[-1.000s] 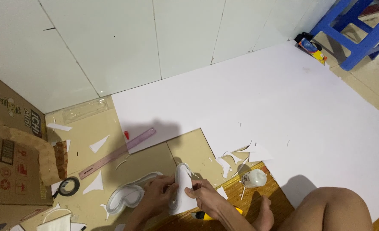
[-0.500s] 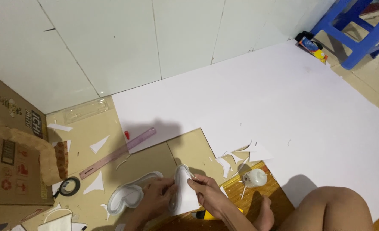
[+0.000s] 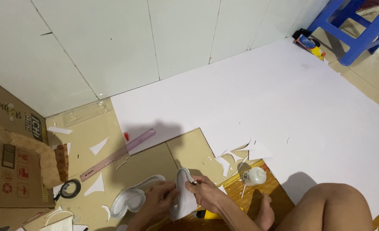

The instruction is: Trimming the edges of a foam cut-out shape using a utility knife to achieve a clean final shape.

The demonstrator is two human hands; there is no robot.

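left hand point(image 3: 155, 201): grip closed on the lower edge of a curved white foam piece point(image 3: 183, 192), thumb on its near face, fingers wrapped behind it

right hand point(image 3: 206, 194): grip pinched on a thin dark-tipped tool point(image 3: 193, 182), its point touching the foam piece just above the left grip; what kind of tool it is is too small to tell

change: a second ago the foam piece lay flatter and lower between the hands; now it stands more upright and sits a little further left, with the right grip closed in against it rather than beside it

meaning: judging by the closer hold, the work along the piece's edge looks under way rather than finished

foam piece: held off the floor between both grips, touching both

second white curved strip point(image 3: 134, 196): on the floor just left of the left grip, touching or nearly touching the wrist

small white bottle point(image 3: 254, 176): on the floor right of the right grip, apart from it

pink ruler point(image 3: 116, 155): on the cardboard beyond and left of the grips, well apart

black tape roll point(image 3: 71, 188): far left of the left grip

large white sheet point(image 3: 262, 98): spread on the floor beyond both grips, white offcuts along its near edge

cardboard box point(image 3: 10, 167): far left, past the tape roll

blue stool point(image 3: 360, 25): far beyond and to the right
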